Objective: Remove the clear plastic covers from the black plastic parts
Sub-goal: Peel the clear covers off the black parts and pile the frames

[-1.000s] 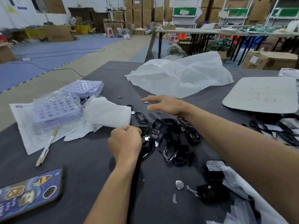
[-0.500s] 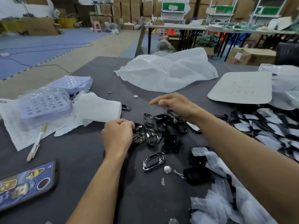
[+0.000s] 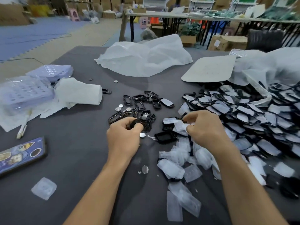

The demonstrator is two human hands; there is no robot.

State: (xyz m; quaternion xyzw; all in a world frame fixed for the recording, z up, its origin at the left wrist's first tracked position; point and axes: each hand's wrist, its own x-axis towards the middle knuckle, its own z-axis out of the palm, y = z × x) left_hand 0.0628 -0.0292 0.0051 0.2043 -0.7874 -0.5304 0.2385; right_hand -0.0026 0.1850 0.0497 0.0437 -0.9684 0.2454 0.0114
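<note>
My left hand [image 3: 124,137] is curled round a small black plastic part [image 3: 135,123] at the table's centre. My right hand [image 3: 203,127] pinches a clear plastic cover [image 3: 180,126] just right of it, fingers bent on the film. A bare black part [image 3: 165,136] lies between the two hands. Loose black frames [image 3: 141,103] are scattered beyond my hands. A big heap of covered black parts [image 3: 253,114] fills the right side. Peeled clear covers [image 3: 180,161] pile up below my right wrist.
A few silver coin cells [image 3: 121,108] lie among the frames. Purple trays [image 3: 24,93] and white tissue [image 3: 78,93] sit at left, a phone [image 3: 21,155] at the near left edge. A white plastic bag [image 3: 144,59] and a white board [image 3: 209,69] lie at the back.
My right hand has drawn back from the far frames to the near heap and now pinches a cover. The view has dropped and swung right, showing the heap.
</note>
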